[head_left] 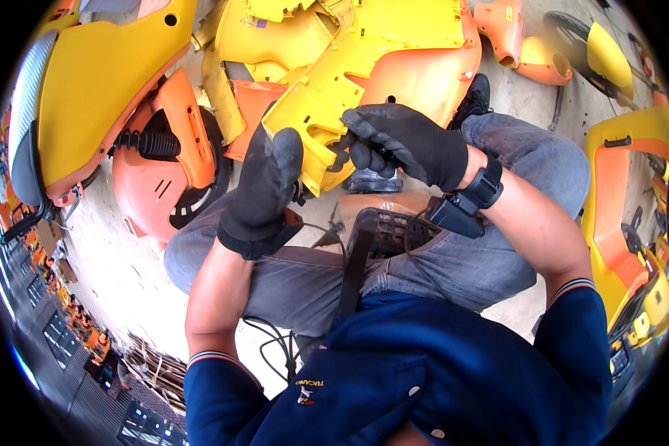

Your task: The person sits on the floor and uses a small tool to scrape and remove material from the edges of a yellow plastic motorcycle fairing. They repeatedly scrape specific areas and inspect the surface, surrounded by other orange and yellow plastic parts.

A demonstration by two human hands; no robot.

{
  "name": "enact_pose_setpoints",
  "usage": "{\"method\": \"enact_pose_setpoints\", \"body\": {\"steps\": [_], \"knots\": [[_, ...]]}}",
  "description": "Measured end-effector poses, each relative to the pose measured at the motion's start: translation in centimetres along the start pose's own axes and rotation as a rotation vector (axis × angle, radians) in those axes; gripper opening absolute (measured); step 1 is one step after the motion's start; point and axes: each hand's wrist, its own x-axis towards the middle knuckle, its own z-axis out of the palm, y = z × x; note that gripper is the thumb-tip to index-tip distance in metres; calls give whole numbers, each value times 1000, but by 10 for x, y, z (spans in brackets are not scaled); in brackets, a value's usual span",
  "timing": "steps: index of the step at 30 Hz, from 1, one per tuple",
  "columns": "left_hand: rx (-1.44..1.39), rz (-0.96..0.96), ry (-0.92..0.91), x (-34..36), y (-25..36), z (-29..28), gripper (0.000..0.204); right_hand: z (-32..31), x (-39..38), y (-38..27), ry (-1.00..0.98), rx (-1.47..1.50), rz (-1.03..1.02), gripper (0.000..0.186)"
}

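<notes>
- Centrally, a yellow plastic panel [364, 67] is propped against the person's knees, its lower edge tilted toward the lap, which probably brings that edge within reach of both hands.
- Left hand [264, 189], in a dark glove, is closed around the panel's lower left corner, seemingly steadying it.
- Right hand [405, 145], also gloved, pinches the panel's edge at centre frame; whether it holds a small tool I cannot tell.
- Count: two gloves, one black wrist device [464, 204] strapped on the right wrist.
- Other yellow and orange shells lie around: one scooter front [97, 89] at upper left, at least three pieces at upper right.
</notes>
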Motion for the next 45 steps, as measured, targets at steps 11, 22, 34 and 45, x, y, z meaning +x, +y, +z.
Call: {"method": "enact_pose_setpoints", "body": {"steps": [11,22,34,45], "knots": [[131,-17,-90,2,18,7,91,-5,-7,-10,-34,3,-12,47],[589,229,68,10,-5,15,37,-7,-5,-12,-20,-18,9,45],[810,474,203,18,-25,7,25,-10,-3,-9,-7,-44,51,44],[661,410,176,14,-25,9,35,-24,17,-6,270,27,-3,34]]}}
